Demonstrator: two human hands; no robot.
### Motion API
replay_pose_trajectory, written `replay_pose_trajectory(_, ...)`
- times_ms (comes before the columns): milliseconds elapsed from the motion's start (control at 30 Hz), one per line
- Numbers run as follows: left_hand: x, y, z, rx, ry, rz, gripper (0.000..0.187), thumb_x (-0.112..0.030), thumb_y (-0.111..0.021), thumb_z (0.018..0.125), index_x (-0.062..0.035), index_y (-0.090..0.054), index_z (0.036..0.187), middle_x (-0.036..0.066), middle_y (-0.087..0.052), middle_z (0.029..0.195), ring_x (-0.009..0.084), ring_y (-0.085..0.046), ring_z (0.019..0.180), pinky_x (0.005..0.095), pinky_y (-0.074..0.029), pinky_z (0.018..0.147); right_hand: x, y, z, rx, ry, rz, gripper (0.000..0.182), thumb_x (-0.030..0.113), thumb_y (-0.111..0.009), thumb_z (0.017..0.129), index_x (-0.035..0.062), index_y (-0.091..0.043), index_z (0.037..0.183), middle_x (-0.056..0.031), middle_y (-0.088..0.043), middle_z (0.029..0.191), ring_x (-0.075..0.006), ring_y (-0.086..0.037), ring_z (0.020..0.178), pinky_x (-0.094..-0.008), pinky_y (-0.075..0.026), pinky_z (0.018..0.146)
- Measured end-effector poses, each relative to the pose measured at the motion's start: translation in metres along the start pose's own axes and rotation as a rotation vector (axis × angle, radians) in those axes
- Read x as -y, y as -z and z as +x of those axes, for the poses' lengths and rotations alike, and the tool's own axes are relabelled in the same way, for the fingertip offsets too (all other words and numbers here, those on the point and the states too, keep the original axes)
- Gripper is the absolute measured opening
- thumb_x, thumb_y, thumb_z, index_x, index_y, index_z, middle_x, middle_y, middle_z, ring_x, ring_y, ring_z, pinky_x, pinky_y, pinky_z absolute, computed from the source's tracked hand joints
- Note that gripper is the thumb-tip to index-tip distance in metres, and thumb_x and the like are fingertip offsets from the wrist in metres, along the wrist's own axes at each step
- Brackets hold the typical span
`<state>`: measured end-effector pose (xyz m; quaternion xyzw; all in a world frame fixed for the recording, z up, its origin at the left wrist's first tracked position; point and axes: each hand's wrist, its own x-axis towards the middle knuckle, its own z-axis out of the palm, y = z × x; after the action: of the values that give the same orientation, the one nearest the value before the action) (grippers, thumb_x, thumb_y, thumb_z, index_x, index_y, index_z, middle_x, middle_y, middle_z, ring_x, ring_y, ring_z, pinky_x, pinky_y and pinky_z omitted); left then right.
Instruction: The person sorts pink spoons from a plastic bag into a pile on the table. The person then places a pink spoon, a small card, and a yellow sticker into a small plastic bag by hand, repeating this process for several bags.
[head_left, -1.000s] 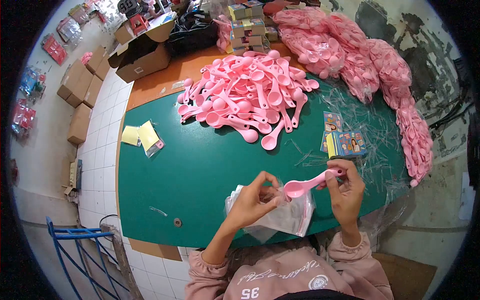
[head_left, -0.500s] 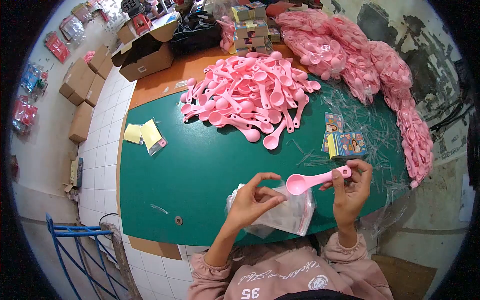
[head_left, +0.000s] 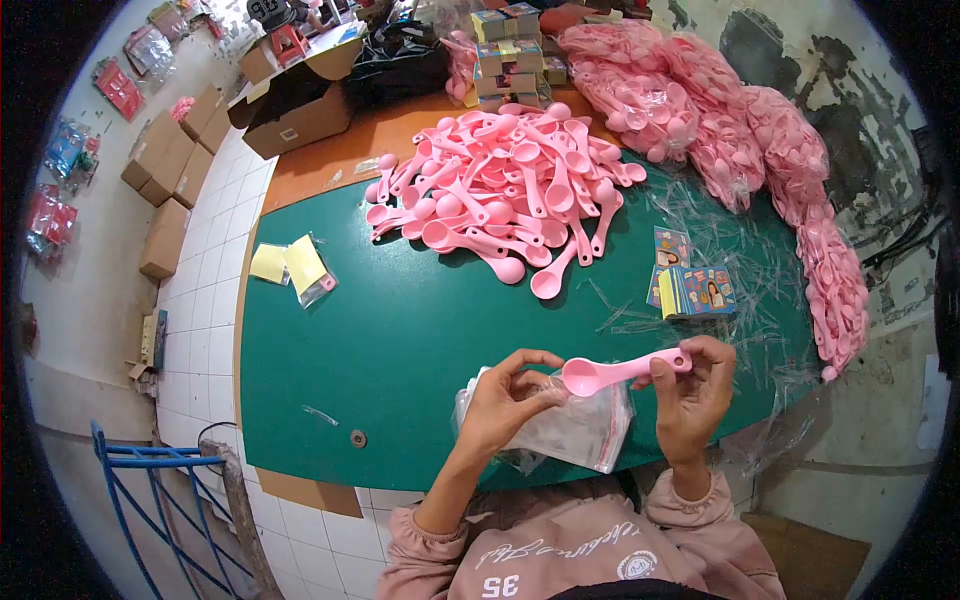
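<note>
Near the front edge of the green table, my right hand [head_left: 694, 400] grips a pink measuring spoon [head_left: 622, 372] by the holed end of its handle, the bowl pointing left and facing up. My left hand [head_left: 510, 400] is curled with thumb and fingers close together at the mouth of a clear plastic bag, right beside the spoon's bowl. Under both lies a stack of clear plastic bags [head_left: 590, 432]. A large heap of pink spoons [head_left: 500, 190] lies farther back on the table.
Printed cards [head_left: 697, 292] lie right of centre, amid clear plastic strips [head_left: 740, 250]. Two packed pieces with yellow cards [head_left: 305, 265] rest at the left. Bagged pink spoons [head_left: 725, 130] line the right edge. An open cardboard box [head_left: 300, 118] and card stacks [head_left: 508, 60] stand behind.
The spoon in my right hand has moved slightly left and down, its bowl now closer to my left hand's fingertips. My left hand's fingers have drawn closer together at the bag.
</note>
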<state>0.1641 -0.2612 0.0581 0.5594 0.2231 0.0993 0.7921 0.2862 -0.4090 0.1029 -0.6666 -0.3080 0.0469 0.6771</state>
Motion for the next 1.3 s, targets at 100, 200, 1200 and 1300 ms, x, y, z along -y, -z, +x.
replay_pose_trajectory(100,0.005,0.0,0.001,-0.039,-0.008,-0.054,0.034,-0.003,-0.067,0.075,-0.0018,-0.053,0.106,0.004,-0.064,0.079,0.0045,-0.056,0.071,0.017,-0.041,0.061,0.0,0.0,-0.001,-0.014,0.036,-0.047,0.029,-0.002,-0.06,0.08,-0.0015,-0.04,0.101,-0.0096,-0.052,0.082,-0.0152,-0.06,0.068,-0.0252,-0.052,0.058)
replay_pose_trajectory(200,0.002,0.0,0.0,-0.044,0.028,-0.054,0.033,-0.002,-0.066,0.075,-0.0008,-0.053,0.106,0.005,-0.065,0.081,0.0053,-0.058,0.074,0.0169,-0.042,0.063,0.001,-0.001,-0.001,-0.051,0.032,-0.045,0.029,-0.002,-0.061,0.08,-0.0019,-0.041,0.101,-0.0091,-0.051,0.083,-0.0143,-0.059,0.069,-0.0249,-0.052,0.059)
replay_pose_trajectory(1200,-0.002,0.001,-0.002,0.276,0.141,0.265,0.027,-0.018,-0.049,0.091,-0.0014,-0.056,0.11,0.005,-0.063,0.089,0.0075,-0.055,0.082,0.0215,-0.044,0.072,-0.003,-0.007,0.009,0.129,-0.266,-0.039,0.027,0.001,-0.066,0.076,0.0001,-0.046,0.093,-0.0113,-0.06,0.071,-0.0119,-0.06,0.06,-0.0218,-0.048,0.053)
replay_pose_trajectory(1300,0.001,-0.001,-0.002,0.282,-0.035,0.258,0.027,-0.02,-0.044,0.093,-0.0019,-0.059,0.107,0.002,-0.061,0.081,0.0055,-0.051,0.071,0.0199,-0.041,0.062,-0.009,0.002,0.006,0.147,-0.231,-0.076,0.024,0.014,-0.065,0.08,-0.0001,-0.049,0.092,-0.0106,-0.061,0.074,-0.0138,-0.059,0.061,-0.0238,-0.048,0.054)
